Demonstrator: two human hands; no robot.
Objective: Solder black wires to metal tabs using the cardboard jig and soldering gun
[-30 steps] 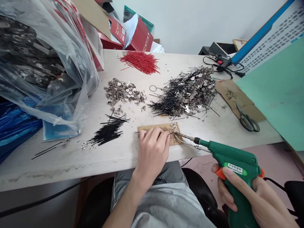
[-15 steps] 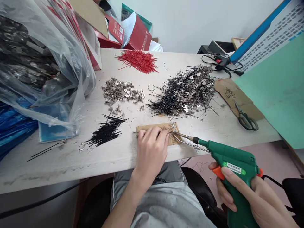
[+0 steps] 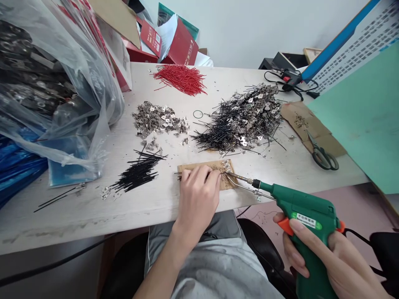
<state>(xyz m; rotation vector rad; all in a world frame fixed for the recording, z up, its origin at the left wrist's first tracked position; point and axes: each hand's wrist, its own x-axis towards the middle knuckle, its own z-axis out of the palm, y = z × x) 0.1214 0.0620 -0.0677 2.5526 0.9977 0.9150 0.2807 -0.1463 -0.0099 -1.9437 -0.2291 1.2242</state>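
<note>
My right hand (image 3: pixel 324 249) is wrapped round the handle of a green soldering gun (image 3: pixel 307 207), which has an orange trigger. Its metal tip (image 3: pixel 238 177) reaches left to the fingertips of my left hand. Over a brown cardboard piece (image 3: pixel 229 182), my left hand (image 3: pixel 201 187) is closed in a pinch on a black wire (image 3: pixel 177 174), whose end sticks out at the left of the hand. The pinched end at the tip is too small to make out. Small metal tabs (image 3: pixel 227 165) lie on the cardboard's upper right corner.
Cut black wires (image 3: pixel 137 170) and metal tabs (image 3: pixel 158 118) lie in piles at left, red wires (image 3: pixel 181 79) at the back. A heap of wired tabs (image 3: pixel 243 118) fills the middle right. Scissors (image 3: pixel 324 158) rest on cardboard at right. A plastic bag (image 3: pixel 102 95) stands left.
The view has shifted very slightly. Both hands and the soldering gun stay in practically the same place.
</note>
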